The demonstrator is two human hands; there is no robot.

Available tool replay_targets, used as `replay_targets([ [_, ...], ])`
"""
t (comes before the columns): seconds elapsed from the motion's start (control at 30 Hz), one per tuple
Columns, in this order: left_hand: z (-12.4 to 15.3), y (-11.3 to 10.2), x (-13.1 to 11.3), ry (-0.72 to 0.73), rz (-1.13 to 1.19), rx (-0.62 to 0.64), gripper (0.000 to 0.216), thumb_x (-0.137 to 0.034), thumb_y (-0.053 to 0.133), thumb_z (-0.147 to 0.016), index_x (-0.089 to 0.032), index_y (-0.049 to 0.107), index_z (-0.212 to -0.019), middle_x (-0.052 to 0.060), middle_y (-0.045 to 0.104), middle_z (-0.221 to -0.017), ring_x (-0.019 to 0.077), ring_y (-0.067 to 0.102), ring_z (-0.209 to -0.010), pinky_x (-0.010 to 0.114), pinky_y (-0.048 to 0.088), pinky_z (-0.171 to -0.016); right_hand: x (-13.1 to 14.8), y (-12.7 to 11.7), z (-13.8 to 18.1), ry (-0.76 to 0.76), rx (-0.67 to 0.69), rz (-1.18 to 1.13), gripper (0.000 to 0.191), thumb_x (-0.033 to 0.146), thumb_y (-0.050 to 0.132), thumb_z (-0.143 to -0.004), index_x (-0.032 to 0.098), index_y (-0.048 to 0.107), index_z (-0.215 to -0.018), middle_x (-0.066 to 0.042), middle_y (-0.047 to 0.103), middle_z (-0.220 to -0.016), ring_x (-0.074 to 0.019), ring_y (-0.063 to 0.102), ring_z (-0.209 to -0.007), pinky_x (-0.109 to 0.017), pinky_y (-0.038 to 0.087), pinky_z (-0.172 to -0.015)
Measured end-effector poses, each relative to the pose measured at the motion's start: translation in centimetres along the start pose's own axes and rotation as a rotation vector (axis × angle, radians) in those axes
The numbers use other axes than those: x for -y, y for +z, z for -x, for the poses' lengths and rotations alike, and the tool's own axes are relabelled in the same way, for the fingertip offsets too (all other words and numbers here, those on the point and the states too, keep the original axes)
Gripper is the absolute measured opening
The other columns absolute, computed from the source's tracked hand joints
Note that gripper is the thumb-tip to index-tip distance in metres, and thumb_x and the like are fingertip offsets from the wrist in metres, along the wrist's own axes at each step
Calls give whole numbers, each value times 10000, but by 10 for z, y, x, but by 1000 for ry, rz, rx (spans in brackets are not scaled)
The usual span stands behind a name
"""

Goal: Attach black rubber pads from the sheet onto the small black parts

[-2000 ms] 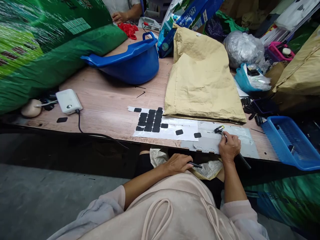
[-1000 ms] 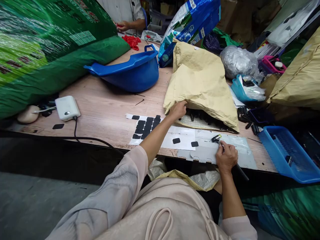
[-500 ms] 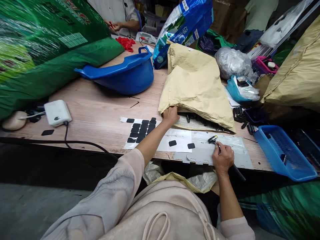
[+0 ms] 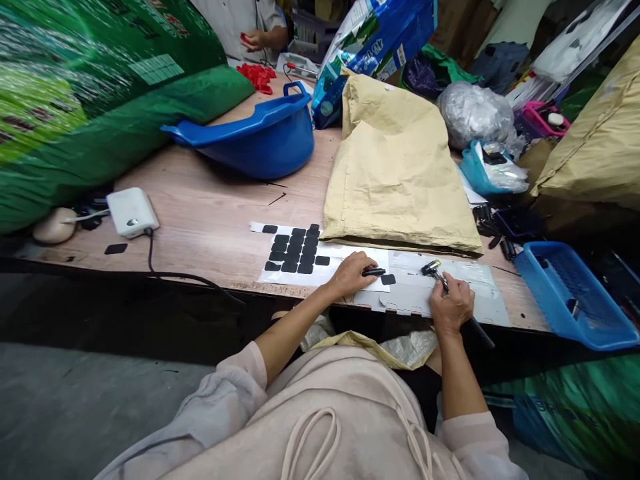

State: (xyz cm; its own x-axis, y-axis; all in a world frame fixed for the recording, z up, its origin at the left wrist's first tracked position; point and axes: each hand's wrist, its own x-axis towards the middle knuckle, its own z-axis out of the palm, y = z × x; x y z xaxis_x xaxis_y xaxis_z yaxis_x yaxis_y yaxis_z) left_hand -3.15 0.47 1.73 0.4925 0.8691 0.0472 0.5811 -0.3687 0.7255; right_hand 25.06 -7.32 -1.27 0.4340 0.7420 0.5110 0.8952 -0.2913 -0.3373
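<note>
One slim black part (image 4: 374, 272) is in the left hand (image 4: 354, 273), grip closed around its near end, over the right portion of a white sheet (image 4: 355, 249). Its far end lies near a lone black patch (image 4: 388, 279); contact with the sheet cannot be determined. Right hand (image 4: 453, 303): grip clenched on a small hammer (image 4: 433, 269), head directed away from the body, over a grey board (image 4: 410, 293) adjoining the sheet. Rows of black patches (image 4: 293, 252) lie on the sheet, left of the left hand. Beyond, a tan sack (image 4: 400, 173) rests on the wood-grain surface (image 4: 215, 213). A blue basin (image 4: 265, 140) stands left of the sack; a blue basket (image 4: 545, 287) sits well right. Across the surface, a co-worker's hand (image 4: 255, 40) holds something red, details too small to tell.
</note>
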Motion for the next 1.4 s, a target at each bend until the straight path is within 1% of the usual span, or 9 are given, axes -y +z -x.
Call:
replay_targets([
  [0.1, 6, 8, 11, 39, 43, -91, 211, -265, 770, -827, -213, 748, -1030, 63, 671, -1008, 247, 601, -1024, 369, 507, -920, -2, -3, -4, 23, 63, -39, 309, 319, 552, -906, 200, 791, -1061, -117, 639, -964, -259, 507, -907, -421, 416, -853],
  [0.2, 5, 9, 15, 45, 55, -122, 130, -251, 784, -827, -201, 739, -939, 61, 660, -971, 242, 590, -1007, 374, 498, -920, 6, -13, -5, -14, 111, -141, 328, 336, 517, -944, 196, 771, -1098, -112, 651, -978, -260, 550, -946, -417, 453, -892],
  [0.37, 3, 9, 13, 30, 63, -102, 118, -226, 787, -828, -199, 744, -935, 52, 670, -945, 234, 585, -978, 368, 494, -885, 54, -34, 8, -185, 182, -376, 337, 378, 483, -1023, 199, 733, -1163, -109, 697, -1032, -229, 644, -988, -378, 523, -914],
  [0.5, 3, 10, 12, 9, 78, -112, 115, -226, 793, -819, -204, 752, -924, 53, 679, -938, 236, 591, -978, 373, 495, -882, 91, -42, 17, -283, 279, -462, 343, 356, 470, -1050, 214, 715, -1244, -85, 704, -989, -196, 660, -905, -340, 546, -840],
  [0.67, 2, 11, 11, 4, 114, -137, 92, -190, 803, -800, -198, 752, -876, 49, 681, -915, 226, 601, -956, 371, 497, -890, 109, -43, 24, -346, 227, -496, 331, 290, 492, -1044, 238, 715, -1283, -69, 694, -979, -176, 661, -896, -311, 543, -829],
  [0.87, 1, 13, 10, -18, 108, -158, 85, -172, 820, -780, -190, 746, -818, 43, 666, -879, 215, 594, -933, 354, 491, -874, 109, -31, 37, -370, 300, -400, 366, 230, 455, -1043, 257, 752, -1255, -40, 649, -896, -152, 633, -821, -252, 508, -735],
  [1.07, 2, 12, 8, -13, 129, -166, 99, -145, 823, -764, -188, 757, -824, 48, 680, -883, 222, 603, -951, 361, 499, -883, 101, -33, 33, -323, 188, -414, 344, 266, 473, -1058, 233, 759, -1246, -50, 667, -923, -149, 655, -847, -253, 502, -757],
  [1.23, 2, 11, 7, -8, 130, -173, 91, -129, 801, -764, -184, 747, -813, 52, 681, -879, 225, 606, -947, 364, 509, -887, 98, -31, 35, -336, 251, -379, 351, 257, 466, -1047, 242, 762, -1235, -46, 673, -912, -151, 648, -833, -248, 494, -727],
  [1.4, 3, 12, 8, 22, 109, -173, 83, -171, 806, -775, -182, 745, -830, 54, 668, -880, 233, 595, -941, 373, 510, -872, 73, -35, 18, -283, 120, -314, 335, 302, 502, -1037, 225, 756, -1242, -63, 688, -939, -171, 642, -855, -274, 489, -766],
])
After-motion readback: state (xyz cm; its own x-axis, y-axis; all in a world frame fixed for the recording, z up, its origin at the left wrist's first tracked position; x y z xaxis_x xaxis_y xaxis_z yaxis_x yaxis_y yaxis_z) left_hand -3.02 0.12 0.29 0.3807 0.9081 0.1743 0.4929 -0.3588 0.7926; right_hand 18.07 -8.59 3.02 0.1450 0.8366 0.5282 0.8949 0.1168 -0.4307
